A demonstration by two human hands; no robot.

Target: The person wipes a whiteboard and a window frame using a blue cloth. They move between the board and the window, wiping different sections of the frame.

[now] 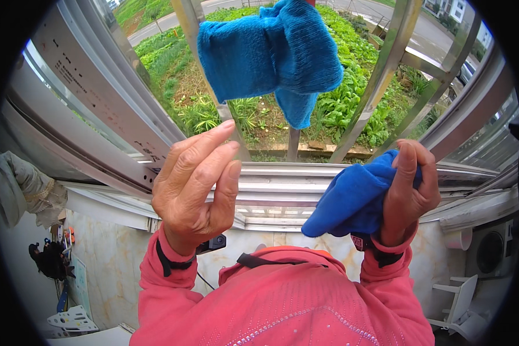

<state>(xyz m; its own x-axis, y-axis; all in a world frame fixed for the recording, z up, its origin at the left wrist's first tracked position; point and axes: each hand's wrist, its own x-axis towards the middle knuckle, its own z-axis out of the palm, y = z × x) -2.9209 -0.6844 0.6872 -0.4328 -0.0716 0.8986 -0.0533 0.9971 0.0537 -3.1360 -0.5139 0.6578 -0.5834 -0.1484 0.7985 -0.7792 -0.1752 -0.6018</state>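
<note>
A bunched dark-blue cloth [350, 194] is gripped in my right hand [408, 190], its loose end drooping to the left over the window sill. My left hand [197, 186] is raised on the other side with nothing in it, fingers slightly bent and apart from the thumb. Beyond both hands a lighter blue terry cloth [242, 60] hangs at the metal window bars; its top edge leaves the picture. The left fingertips point up toward this cloth without touching it. Below them runs the white sliding-window track [281, 186].
Metal security bars [367, 108] stand outside the window, with a vegetable garden [350, 78] beyond. A sliding window frame [108, 82] is at the left, a gathered curtain [30, 190] beside it. Behind me are a white chair [460, 298] and a washing machine [488, 251].
</note>
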